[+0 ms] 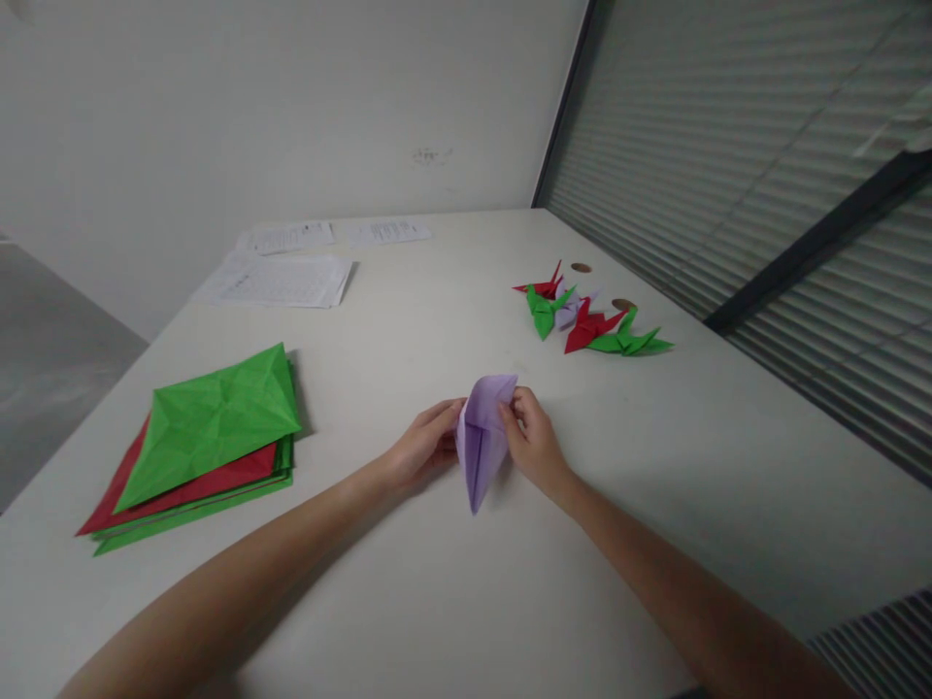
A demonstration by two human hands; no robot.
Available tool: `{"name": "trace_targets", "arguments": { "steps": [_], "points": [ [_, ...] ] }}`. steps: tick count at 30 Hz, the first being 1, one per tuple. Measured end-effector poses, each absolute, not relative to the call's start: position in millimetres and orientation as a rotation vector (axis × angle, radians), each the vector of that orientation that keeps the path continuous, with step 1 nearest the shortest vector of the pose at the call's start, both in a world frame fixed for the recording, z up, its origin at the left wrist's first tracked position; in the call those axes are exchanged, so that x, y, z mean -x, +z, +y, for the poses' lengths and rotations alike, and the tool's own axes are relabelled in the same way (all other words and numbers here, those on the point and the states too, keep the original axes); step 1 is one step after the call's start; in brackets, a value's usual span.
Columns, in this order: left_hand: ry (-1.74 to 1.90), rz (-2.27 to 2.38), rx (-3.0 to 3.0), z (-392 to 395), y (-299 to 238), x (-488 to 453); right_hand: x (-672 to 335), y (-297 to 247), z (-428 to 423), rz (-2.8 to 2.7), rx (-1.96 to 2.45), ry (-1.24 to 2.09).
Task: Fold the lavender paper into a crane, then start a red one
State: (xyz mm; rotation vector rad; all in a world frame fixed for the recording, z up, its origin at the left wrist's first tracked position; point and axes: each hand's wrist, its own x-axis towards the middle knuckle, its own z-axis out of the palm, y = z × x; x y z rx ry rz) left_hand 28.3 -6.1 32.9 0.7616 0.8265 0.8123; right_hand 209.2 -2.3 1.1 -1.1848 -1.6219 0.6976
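A partly folded piece of lilac paper (pixel 482 437) stands between both hands in the middle of the white table (pixel 437 602), its pointed end toward me. My left hand (pixel 424 445) pinches its left edge with closed fingers. My right hand (pixel 531 439) grips its right edge, thumb and fingers pressed on the fold. Both forearms rest low over the table.
A stack of creased green and red paper sheets (pixel 208 437) lies at the left. Several finished folded paper figures in red, green and lilac (pixel 586 316) sit at the right near the blinds (pixel 764 194). Printed white sheets (pixel 283 277) lie at the far end by the wall.
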Motion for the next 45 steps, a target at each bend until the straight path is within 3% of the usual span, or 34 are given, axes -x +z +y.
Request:
{"name": "trace_targets", "arguments": {
  "steps": [11, 22, 45],
  "points": [
    [0.797, 0.807, -0.75, -12.8, 35.1, -33.1, -204.1, 7.4, -8.1, -1.601, 1.155, 0.709],
    [0.787, 0.879, -0.871, -15.7, 29.5, -33.5, -201.6, 9.3, -0.3, -1.364, 1.177, 1.008],
    [0.753, 0.917, -1.033, -19.4, 23.5, -35.7, -201.7, 21.5, -7.2, -1.454, 1.139, 0.96]
  ]
}}
